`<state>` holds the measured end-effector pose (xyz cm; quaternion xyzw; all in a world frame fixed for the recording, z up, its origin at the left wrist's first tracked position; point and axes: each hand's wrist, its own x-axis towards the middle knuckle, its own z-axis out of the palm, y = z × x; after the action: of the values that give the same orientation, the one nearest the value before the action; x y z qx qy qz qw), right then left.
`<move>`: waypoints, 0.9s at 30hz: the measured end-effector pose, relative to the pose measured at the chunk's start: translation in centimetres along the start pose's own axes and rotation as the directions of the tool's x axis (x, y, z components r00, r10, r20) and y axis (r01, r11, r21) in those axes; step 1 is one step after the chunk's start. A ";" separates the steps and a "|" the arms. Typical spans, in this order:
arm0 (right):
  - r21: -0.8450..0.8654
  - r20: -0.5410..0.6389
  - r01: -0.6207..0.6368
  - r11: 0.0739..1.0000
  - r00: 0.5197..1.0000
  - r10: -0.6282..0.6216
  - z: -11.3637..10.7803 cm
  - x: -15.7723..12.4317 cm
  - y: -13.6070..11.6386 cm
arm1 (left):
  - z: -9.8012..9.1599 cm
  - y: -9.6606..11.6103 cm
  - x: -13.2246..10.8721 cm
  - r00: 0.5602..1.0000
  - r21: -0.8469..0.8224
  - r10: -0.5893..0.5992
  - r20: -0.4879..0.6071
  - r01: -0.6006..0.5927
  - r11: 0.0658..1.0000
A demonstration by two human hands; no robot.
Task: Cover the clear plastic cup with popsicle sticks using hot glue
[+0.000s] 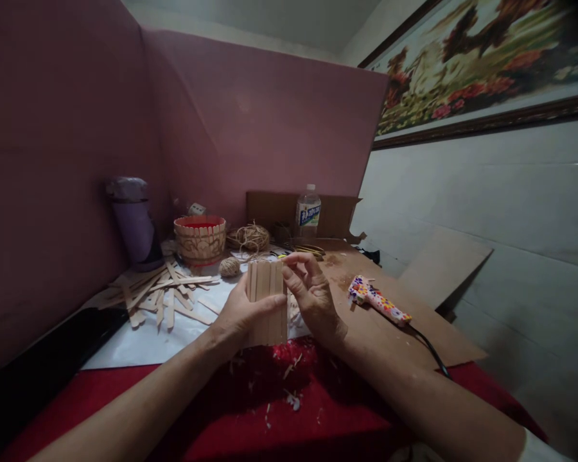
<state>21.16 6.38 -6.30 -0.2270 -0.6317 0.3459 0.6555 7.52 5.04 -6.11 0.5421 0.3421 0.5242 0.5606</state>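
Observation:
In the middle of the head view, an upright piece made of wooden craft sticks (pixel 266 321) set side by side is in my left hand (pixel 238 312). My left thumb lies across its front face, and the other fingers are hidden behind it. My right hand (pixel 313 292) is at the upper right edge of the piece, thumb and forefinger closed on that corner, the other fingers curled. To the left, loose craft sticks (pixel 171 295) lie in a heap on a white sheet (pixel 120 346). A small ball of twine (pixel 230 267) sits just beyond my left hand.
A patterned hot glue gun (pixel 378 303) with a black cord lies on cardboard (pixel 428 330) at right. Behind are a stick-sided basket (pixel 200 240), a twine bundle (pixel 250 237), a plastic bottle (pixel 309 215) and a purple flask (pixel 137 224). Wood scraps litter the red cloth (pixel 212 410).

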 end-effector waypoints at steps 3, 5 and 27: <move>-0.013 -0.008 0.007 1.000 1.000 -0.007 0.1 0.0 -0.1 | 0.1 0.0 -0.1 1.000 -0.009 0.004 -0.014 -0.005 1.000; -0.019 -0.014 0.011 1.000 1.000 -0.011 0.1 0.0 -0.1 | 0.2 0.0 -0.2 1.000 -0.010 0.002 -0.021 -0.002 1.000; -0.116 -0.026 -0.169 0.979 0.986 0.167 -0.2 -0.1 -0.2 | -1.0 0.4 0.7 0.985 0.125 0.138 -0.100 -0.125 0.984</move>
<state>21.41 6.24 -6.27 -0.3206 -0.6243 0.3604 0.6145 6.60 5.91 -5.76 0.5668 0.3659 0.5672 0.4723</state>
